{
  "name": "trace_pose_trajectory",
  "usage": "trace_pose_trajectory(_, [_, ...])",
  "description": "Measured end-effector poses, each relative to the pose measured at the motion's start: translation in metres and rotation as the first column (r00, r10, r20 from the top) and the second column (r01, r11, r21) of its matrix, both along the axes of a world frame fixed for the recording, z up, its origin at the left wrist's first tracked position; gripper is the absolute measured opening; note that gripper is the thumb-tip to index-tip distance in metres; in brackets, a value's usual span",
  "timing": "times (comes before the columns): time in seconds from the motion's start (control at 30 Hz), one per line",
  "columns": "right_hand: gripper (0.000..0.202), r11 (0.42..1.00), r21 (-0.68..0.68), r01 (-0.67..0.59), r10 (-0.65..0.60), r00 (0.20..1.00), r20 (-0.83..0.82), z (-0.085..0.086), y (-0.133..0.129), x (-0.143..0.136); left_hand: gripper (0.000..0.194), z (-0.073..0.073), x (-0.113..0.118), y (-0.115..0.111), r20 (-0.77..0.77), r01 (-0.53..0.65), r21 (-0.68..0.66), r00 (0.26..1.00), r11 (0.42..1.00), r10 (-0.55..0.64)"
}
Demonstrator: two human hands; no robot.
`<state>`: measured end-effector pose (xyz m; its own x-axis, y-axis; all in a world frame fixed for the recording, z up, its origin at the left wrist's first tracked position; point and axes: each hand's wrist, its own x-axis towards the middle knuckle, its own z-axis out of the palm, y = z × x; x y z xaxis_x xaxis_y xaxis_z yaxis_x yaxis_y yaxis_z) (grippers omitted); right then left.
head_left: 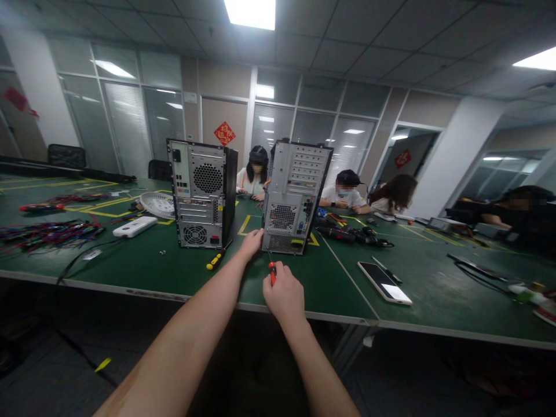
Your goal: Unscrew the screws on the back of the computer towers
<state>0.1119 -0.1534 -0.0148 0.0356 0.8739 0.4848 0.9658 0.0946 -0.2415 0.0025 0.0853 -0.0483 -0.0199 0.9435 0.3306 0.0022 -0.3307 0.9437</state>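
Note:
Two computer towers stand upright with their back panels toward me: a left tower (198,197) and a right tower (289,197). My left hand (252,243) is at the lower left edge of the right tower, its fingers bent against the case; whether they grip anything is hard to see. My right hand (284,289) is closed around a red-and-black screwdriver (272,272), whose shaft points up at the bottom left corner of the right tower's back. Between the towers, nearer me, lies a yellow-and-black screwdriver (215,259).
On the green table (143,260) lie a white power strip (135,226), bundled wires (50,233) and a small white label at the left. A phone (384,282), a thin tool and black cables lie at the right. Several people sit across the table.

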Motion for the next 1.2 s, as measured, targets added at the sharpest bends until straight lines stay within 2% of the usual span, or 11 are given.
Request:
trace_pose_trajectory(0.4, [0.014, 1.0, -0.013, -0.028, 0.027, 0.997, -0.069, 0.001, 0.0004, 0.0002, 0.044, 0.0021, 0.0008, -0.0016, -0.001, 0.002, -0.007, 1.0, 1.0, -0.002])
trace_pose_trajectory(0.77, [0.011, 1.0, -0.025, -0.016, 0.012, 0.991, -0.137, 0.0057, -0.0017, 0.0009, 0.051, 0.0028, 0.0006, -0.0032, -0.014, -0.009, -0.024, 1.0, 1.0, 0.009])
trace_pose_trajectory(0.97, [0.016, 1.0, 0.007, 0.004, -0.003, 0.988, -0.155, 0.0053, -0.001, 0.0007, 0.048, 0.0029, 0.0005, -0.003, -0.007, -0.011, -0.024, 1.0, 1.0, 0.01])
trace_pose_trajectory(1.2, [0.013, 0.997, 0.067, -0.034, 0.047, 0.979, -0.197, 0.0004, 0.0022, 0.0039, 0.048, 0.0035, 0.0008, -0.0035, -0.013, -0.006, -0.013, 1.0, 1.0, 0.006])
